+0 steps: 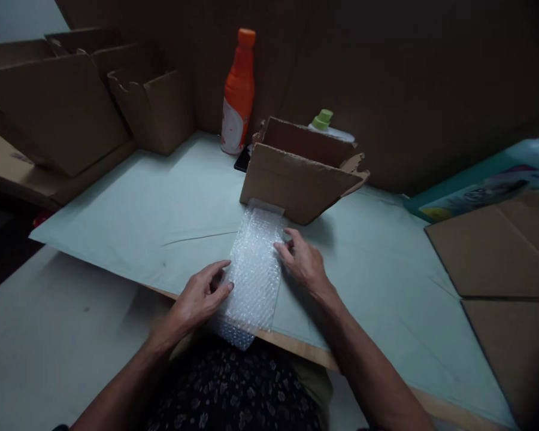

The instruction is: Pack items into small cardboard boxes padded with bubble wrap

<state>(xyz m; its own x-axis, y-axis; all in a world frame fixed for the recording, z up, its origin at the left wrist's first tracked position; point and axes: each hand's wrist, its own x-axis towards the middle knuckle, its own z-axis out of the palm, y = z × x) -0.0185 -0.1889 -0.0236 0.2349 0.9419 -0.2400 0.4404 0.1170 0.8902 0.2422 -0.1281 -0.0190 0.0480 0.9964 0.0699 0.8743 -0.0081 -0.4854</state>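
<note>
Cardbd boxes (49, 114) far L. L hand (200, 296) loosely parted, unclenched, at L edge of bubble wrap (254, 269). Orange bottle (239, 96) upright, further back. Wrap lies on table (130, 197), far end by open box (291, 182), near end over edge. R hand (303, 257) also unclenched, fingers apart, at wrap's R edge. Cardbd sheets (494, 257) far R.

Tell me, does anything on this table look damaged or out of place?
Yes: the cardboard box beyond the bubble wrap has ragged, torn-looking top edges, worst at the right. The bubble wrap's near end overhangs the table.
</note>
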